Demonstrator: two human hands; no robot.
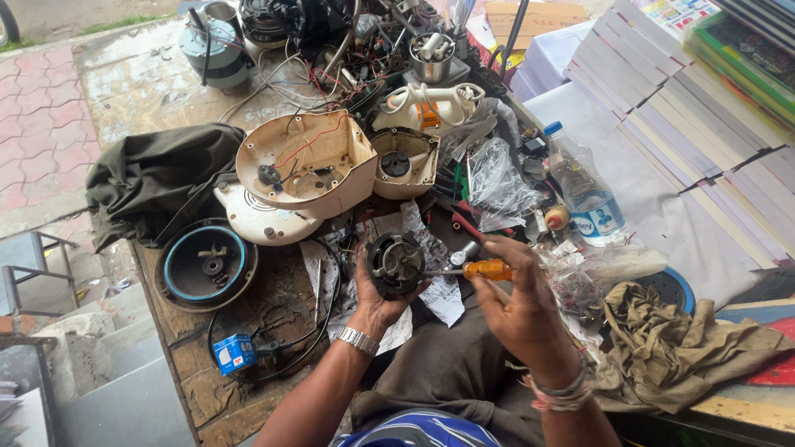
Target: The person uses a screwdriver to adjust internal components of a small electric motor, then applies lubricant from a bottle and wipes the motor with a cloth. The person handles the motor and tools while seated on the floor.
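Motor point(395, 263), round and dark, is gripped in the left hand point(383, 300) at centre frame. An orange-handled screwdriver point(474, 270) is clamped in the right hand point(517, 310), its tip at the motor. A blue-labelled bottle point(585, 189) stands right of centre; a small blue box point(233, 353) lies lower left.

A single head-mounted camera is supplying the only view. It is looking steeply down and slightly forward from above the person's chest, facing a cluttered workbench point(248, 389). The left hand point(383, 302) and right hand point(517, 302) are sitting close to the lens, near the lower centre of the frame. Paved ground is showing at the far left, and stacked books point(662, 91) are occupying the far right. No second view is sharing this scene.
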